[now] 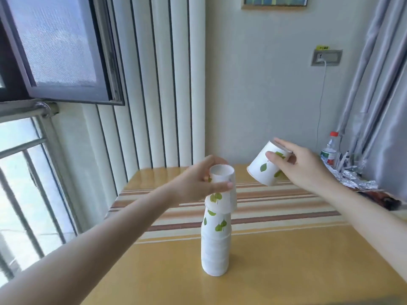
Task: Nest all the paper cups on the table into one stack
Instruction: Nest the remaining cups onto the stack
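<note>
A stack of upside-down white paper cups (215,245) with green leaf prints stands in the middle of the yellow table (286,265). My left hand (198,183) grips the top cup (222,190), which sits over the stack's upper end, bottom up. My right hand (301,166) holds another leaf-printed cup (265,167) in the air, up and to the right of the stack, tilted with its mouth facing down and left. No loose cups show on the table.
A striped cloth band (275,205) crosses the table behind the stack. At the far right edge lie crumpled foil (352,179), a plastic bottle (330,148) with a red cap and small items. Wall and curtain (385,95) stand behind; a window (55,51) is at left.
</note>
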A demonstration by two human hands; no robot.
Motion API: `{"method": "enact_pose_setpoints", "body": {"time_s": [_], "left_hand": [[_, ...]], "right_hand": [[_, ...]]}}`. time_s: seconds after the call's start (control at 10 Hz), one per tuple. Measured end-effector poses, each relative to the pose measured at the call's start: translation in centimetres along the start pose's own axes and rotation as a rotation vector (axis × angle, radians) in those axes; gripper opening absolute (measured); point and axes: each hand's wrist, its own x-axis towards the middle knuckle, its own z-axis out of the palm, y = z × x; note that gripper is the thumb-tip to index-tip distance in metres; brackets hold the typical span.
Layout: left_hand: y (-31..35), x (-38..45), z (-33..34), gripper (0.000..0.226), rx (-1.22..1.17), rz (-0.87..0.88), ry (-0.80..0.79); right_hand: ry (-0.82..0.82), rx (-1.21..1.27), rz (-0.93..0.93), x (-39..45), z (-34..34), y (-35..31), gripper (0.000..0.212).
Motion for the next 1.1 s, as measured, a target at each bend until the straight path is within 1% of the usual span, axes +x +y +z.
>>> {"method": "enact_pose_setpoints", "body": {"time_s": [0.1,0.2,0.3,0.4,0.5,0.6,0.7,0.8,0.9,1.0,1.1], "left_hand": [[-2.3,-0.7,2.0,0.056,0.01,-0.048,-0.016],[-4.7,-1.5,3.2,0.057,-0.044,-0.094,-0.021],[-6.3,-2.2,3.7,0.056,-0.147,-0.107,-0.013],[-7.0,-3.0,3.4,0.066,-0.212,-0.095,-0.067],[-7.3,-3.5,2.5,0.068,-0.296,-0.083,-0.044],[-7.4,-3.5,2.0,0.083,-0.297,-0.058,0.028],[-7.8,-3.5,2.3,0.069,-0.279,0.006,0.007],[-8.7,-3.1,3.4,0.055,-0.264,0.046,0.01],[-9.4,-3.2,4.1,0.052,-0.271,0.029,0.025],[-10.0,-2.9,4.4,0.054,-0.278,0.03,0.017],[-9.8,-3.9,3.9,0.06,-0.248,-0.002,0.011]], "right_hand": [[-0.02,0.061,-0.072,-1.0,-0.2,-2.4,0.049],[-0.085,0.084,-0.124,-1.6,0.5,-3.8,0.056],[-0.139,0.033,-0.164,-2.0,2.1,-4.5,0.055],[-0.228,0.032,-0.188,-2.2,4.2,-4.8,0.058],[-0.277,0.019,-0.211,-2.4,6.1,-4.5,0.057],[-0.315,0.017,-0.225,-2.5,7.1,-4.1,0.059],[-0.417,0.011,-0.204,-3.0,7.9,-3.8,0.062],[-0.447,-0.015,-0.192,-4.1,9.3,-2.5,0.063],[-0.443,0.019,-0.166,-5.3,10.1,-1.3,0.064],[-0.401,0.042,-0.163,-5.6,10.9,-1.1,0.064],[-0.486,0.099,-0.064,-6.4,9.6,-0.9,0.077]]}}
